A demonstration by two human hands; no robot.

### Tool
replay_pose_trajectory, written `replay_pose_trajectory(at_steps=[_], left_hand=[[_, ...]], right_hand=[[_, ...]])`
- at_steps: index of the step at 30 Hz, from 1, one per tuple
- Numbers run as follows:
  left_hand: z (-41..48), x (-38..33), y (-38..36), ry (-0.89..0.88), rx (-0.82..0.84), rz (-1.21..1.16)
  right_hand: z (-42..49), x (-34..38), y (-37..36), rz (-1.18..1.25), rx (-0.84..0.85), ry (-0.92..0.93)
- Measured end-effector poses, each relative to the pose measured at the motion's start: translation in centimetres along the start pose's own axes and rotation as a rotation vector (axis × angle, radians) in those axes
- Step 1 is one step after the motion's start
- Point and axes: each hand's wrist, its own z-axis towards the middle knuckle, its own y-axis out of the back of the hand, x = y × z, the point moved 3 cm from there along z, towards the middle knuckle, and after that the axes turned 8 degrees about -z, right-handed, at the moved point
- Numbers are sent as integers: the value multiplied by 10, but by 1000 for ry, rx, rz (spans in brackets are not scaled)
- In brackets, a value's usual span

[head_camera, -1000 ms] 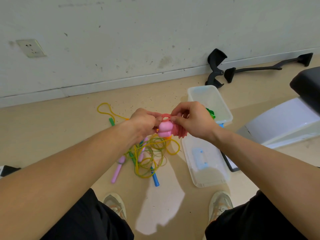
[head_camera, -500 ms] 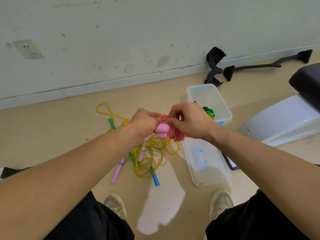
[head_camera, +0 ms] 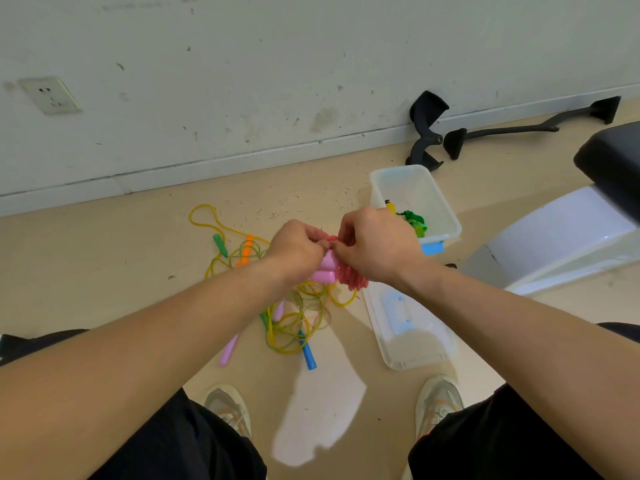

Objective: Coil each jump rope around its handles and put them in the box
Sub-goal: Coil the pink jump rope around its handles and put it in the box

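The left grip (head_camera: 298, 247) clasps the pink handles (head_camera: 325, 271) of a coiled pink jump rope (head_camera: 353, 278), while the right grip (head_camera: 377, 244) pinches the cord's last loop at their top. That end likely wants tucking snugly under a wrap so the coil cannot spring loose. Below both grips a tangle of loose ropes (head_camera: 294, 317) and a lid (head_camera: 415, 341) lie on the beige floor (head_camera: 104, 271); just beyond the right grip stands the open box (head_camera: 408, 188) holding a green rope (head_camera: 414, 221), and farther off a scuffed white wall (head_camera: 242, 81).

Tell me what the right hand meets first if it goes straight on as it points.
The right hand points toward the left hand; the pink coiled jump rope pinched between them likely comes first.
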Motion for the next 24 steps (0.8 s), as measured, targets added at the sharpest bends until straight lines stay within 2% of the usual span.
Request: replay_pose_trajectory(at_steps=[4, 8, 11, 16, 20, 22, 24], left_hand=[[0, 0, 8, 148, 6, -255], [1, -5, 14, 255, 102, -243], [3, -6, 19, 248, 130, -183], [1, -6, 23, 241, 217, -159], [5, -5, 24, 136, 142, -50], [7, -7, 24, 85, 121, -17], [6, -9, 20, 44, 139, -15]], right_hand=[[0, -1, 5, 6, 22, -8], [1, -6, 1, 70, 125, 1], [-1, -7, -5, 112, 159, 16], [-2, -7, -5, 59, 97, 109], [-3, -11, -4, 145, 92, 234], [-1, -14, -5, 263, 57, 193], [1, -17, -6, 247, -7, 103]])
